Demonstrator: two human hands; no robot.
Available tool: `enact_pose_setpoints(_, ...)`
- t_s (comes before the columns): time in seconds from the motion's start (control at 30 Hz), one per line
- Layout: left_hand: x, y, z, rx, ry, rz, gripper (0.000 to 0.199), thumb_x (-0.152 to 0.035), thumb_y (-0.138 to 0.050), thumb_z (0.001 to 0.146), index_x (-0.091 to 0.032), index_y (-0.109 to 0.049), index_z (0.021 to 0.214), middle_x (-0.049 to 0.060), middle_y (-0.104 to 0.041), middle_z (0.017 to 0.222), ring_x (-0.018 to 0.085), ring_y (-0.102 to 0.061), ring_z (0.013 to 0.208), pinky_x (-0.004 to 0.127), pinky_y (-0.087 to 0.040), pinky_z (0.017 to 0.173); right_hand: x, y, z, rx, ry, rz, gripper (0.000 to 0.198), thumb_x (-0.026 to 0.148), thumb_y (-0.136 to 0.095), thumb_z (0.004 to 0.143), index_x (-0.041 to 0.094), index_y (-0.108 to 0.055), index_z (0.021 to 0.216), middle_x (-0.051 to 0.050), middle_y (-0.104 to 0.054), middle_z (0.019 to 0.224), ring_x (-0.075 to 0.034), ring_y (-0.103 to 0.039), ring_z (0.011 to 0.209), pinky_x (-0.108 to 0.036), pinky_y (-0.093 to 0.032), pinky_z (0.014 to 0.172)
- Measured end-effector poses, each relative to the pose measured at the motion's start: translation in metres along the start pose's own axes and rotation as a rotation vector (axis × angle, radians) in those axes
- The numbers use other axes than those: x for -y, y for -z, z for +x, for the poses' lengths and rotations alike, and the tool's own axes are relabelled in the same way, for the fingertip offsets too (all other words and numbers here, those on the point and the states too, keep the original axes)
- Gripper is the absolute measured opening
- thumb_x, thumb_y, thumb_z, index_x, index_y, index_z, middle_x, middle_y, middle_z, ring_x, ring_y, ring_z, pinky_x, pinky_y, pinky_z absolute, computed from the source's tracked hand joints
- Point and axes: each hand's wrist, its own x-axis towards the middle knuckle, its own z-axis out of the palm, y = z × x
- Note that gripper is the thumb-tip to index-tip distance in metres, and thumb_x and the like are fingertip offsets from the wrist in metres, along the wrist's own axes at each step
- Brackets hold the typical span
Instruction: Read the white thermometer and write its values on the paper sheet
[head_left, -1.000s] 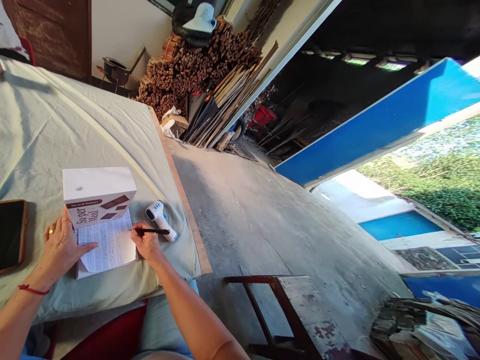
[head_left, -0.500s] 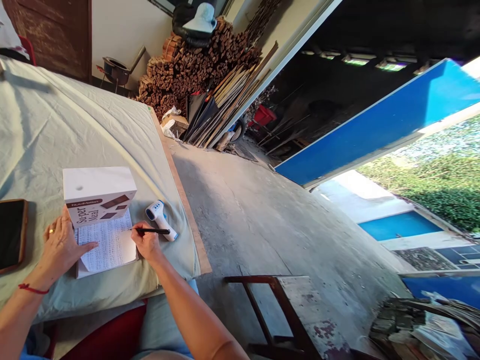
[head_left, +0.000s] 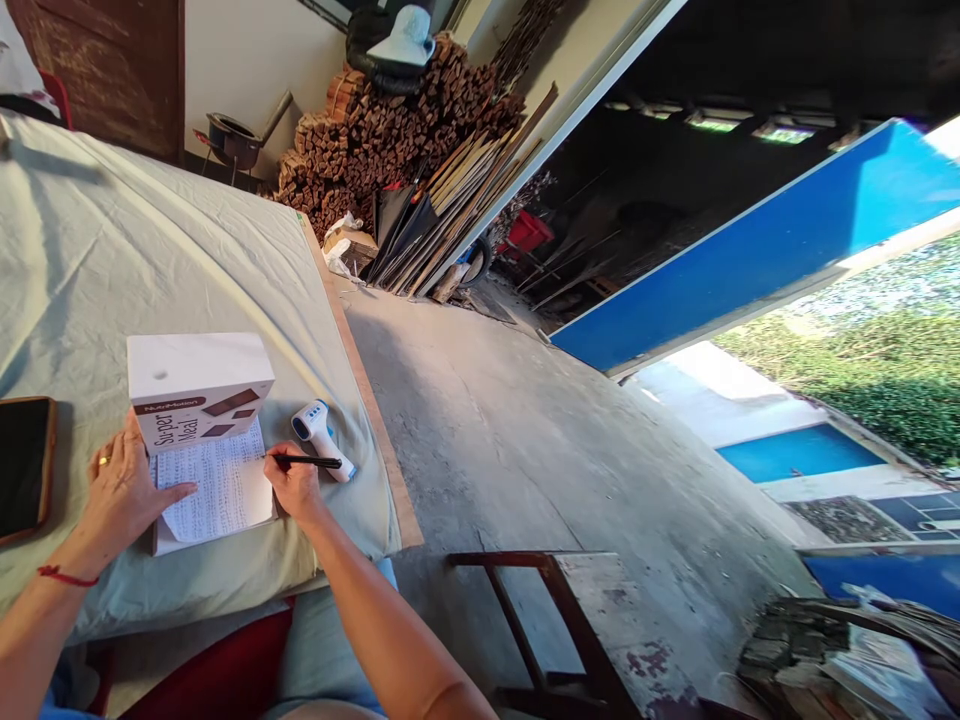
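Observation:
A black pen [head_left: 309, 461] is gripped in my right hand [head_left: 294, 487], its tip at the right side of a notepad [head_left: 214, 492] filled with rows of handwriting. My left hand [head_left: 124, 488] lies with fingers apart at the notepad's left edge, thumb across the page and fingertips against a white box [head_left: 199, 362]. That box, printed "Super Meal", stands over the top of the pad and hides part of it. Just right of my right hand lies a white and blue infrared thermometer [head_left: 324, 440].
A phone [head_left: 25, 470] in a brown case lies at the table's left. The cloth-covered table [head_left: 172, 250] ends at a wooden edge on the right. A wooden stool [head_left: 555, 620] stands on the concrete floor. Stacked firewood [head_left: 390, 140] lines the wall.
The pen tip and my right hand have shifted very slightly to the right on the page. My left hand, the box and the thermometer stay in place.

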Motion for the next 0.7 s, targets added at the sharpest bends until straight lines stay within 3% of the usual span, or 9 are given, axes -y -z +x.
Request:
enact_pose_setpoints(0.5,-0.0036,-0.0005,-0.0017,-0.033,0.019,-0.02,0.09,-0.064,-0.064,0.062,-0.017,-0.039,0.135,0.019,-0.057,0.12,0.043,-0.051,0.12,0.06,-0.04,0.1,0.0021,0.0005,-0.0005,-0.001,-0.032,0.019,0.007,0.027,-0.055,0.077,0.022,-0.06,0.075,0.0,-0.066,0.067,-0.015,-0.061,0.059,-0.025,-0.052,0.059)
enact_pose_setpoints(0.7,-0.0035,-0.001,-0.0021,-0.043,0.011,-0.04,0.092,-0.065,-0.062,0.062,-0.017,-0.038,0.137,0.02,-0.057,0.121,0.046,-0.049,0.123,0.062,-0.039,0.099,0.0027,-0.0002,-0.0012,-0.072,-0.067,-0.013,0.005,0.025,-0.056,0.077,0.023,-0.059,0.074,0.0,-0.067,0.067,-0.016,-0.062,0.062,-0.027,-0.052,0.062)
